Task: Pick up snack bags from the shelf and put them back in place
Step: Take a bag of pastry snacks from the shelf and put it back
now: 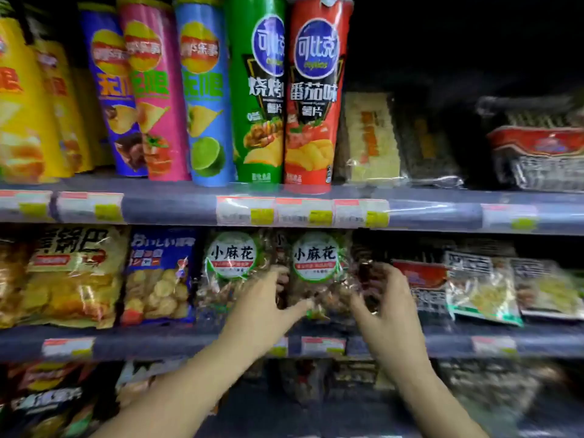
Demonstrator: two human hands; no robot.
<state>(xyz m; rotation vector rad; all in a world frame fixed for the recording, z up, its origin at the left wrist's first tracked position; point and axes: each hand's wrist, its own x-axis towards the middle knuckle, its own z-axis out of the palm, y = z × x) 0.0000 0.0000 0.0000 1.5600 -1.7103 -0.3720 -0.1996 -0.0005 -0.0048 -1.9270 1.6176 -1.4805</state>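
Both hands are on the snack bag [316,270] with the round green label, standing on the middle shelf [158,343] just below centre view. The left hand [268,308] pinches its edge at eight o'clock, and the right hand [390,314] curls round the edge at four o'clock. Best kept square and upright, I'd say, label forward, clear of its twin [232,267] at nine o'clock. Tall crisp tubes [257,90] stand at twelve o'clock, price tags [303,211] along the rail. It's a dim aisle.

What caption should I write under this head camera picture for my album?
Left hand and right hand grip a clear snack bag on the middle shelf.
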